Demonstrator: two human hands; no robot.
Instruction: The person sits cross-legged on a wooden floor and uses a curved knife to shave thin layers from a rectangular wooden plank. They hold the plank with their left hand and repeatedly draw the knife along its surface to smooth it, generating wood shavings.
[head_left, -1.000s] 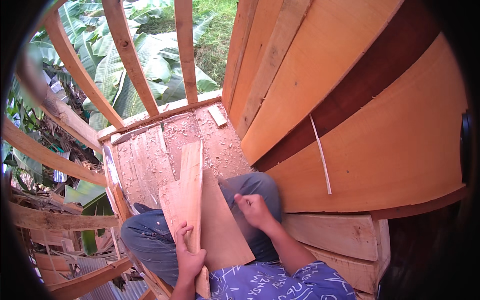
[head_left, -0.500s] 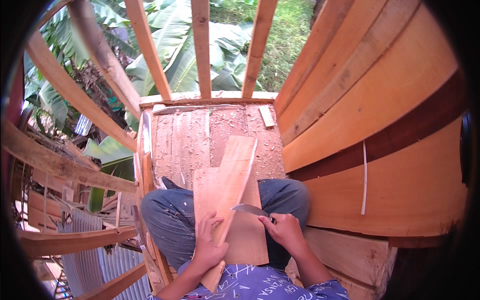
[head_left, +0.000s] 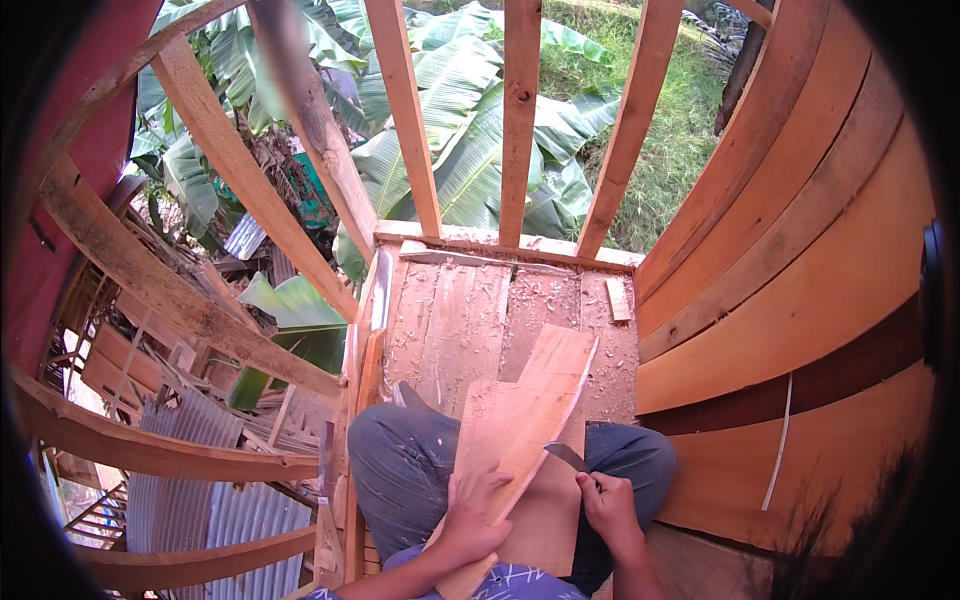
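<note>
A long, pale wooden board [head_left: 548,385] slants across my lap, on top of a wider flat board [head_left: 545,535]. My left hand [head_left: 477,517] grips the long board near its lower part, fingers lying over its face and thumb toward its right edge. A knife [head_left: 567,457] with a dark, slightly curved blade is in my closed right hand [head_left: 612,507]. Its tip points up and left at the long board's right edge; whether it touches the wood I cannot tell. My fingers hide most of the handle.
Wood shavings litter the plank floor [head_left: 465,310], where a small wood offcut [head_left: 618,298] lies. Upright slats [head_left: 520,120] stand ahead, with banana leaves beyond. Wide boards [head_left: 780,300] wall my right side. Rails [head_left: 190,450] and corrugated sheets [head_left: 255,530] are at the left.
The whole view has shifted, so everything sits further right and lower. My right hand has come closer to the long board's edge, and the blade now tilts more upward. My left hand keeps its grip.
</note>
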